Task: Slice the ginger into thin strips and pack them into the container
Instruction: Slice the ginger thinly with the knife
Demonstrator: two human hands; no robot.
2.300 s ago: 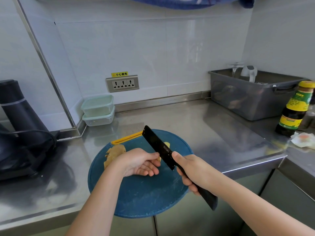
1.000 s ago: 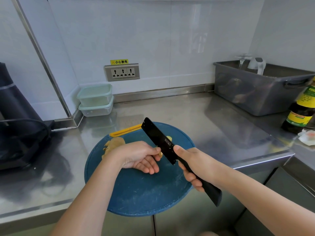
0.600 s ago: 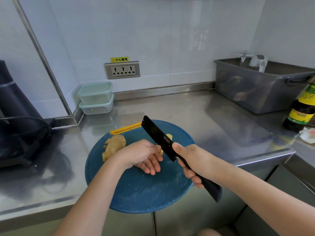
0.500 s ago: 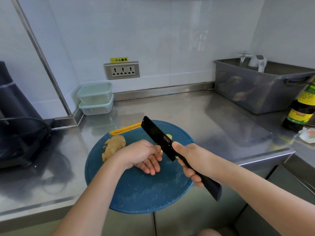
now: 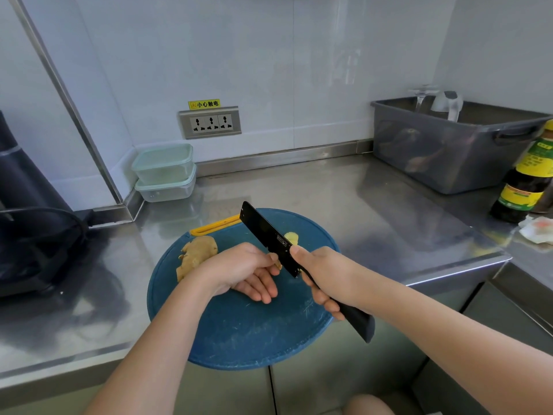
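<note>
A round blue cutting board (image 5: 245, 333) lies on the steel counter. A knobbly ginger root (image 5: 196, 254) rests on its far left. My left hand (image 5: 242, 271) pinches a small ginger piece, mostly hidden, against the board beside the blade. My right hand (image 5: 324, 274) grips the handle of a black cleaver (image 5: 266, 235), its blade angled up and away. A pale ginger slice (image 5: 291, 236) lies just right of the blade. Two stacked lidded containers (image 5: 164, 172) stand at the back left.
A grey plastic tub (image 5: 449, 145) sits at the back right, with a dark sauce bottle (image 5: 526, 181) and a crumpled tissue (image 5: 538, 230) in front of it. A black appliance with a cable (image 5: 33, 235) fills the left. The counter's front edge runs under the board.
The hands, cleaver and ginger stay in nearly the same pose on the board. The view has tilted slightly since the earliest frame.
</note>
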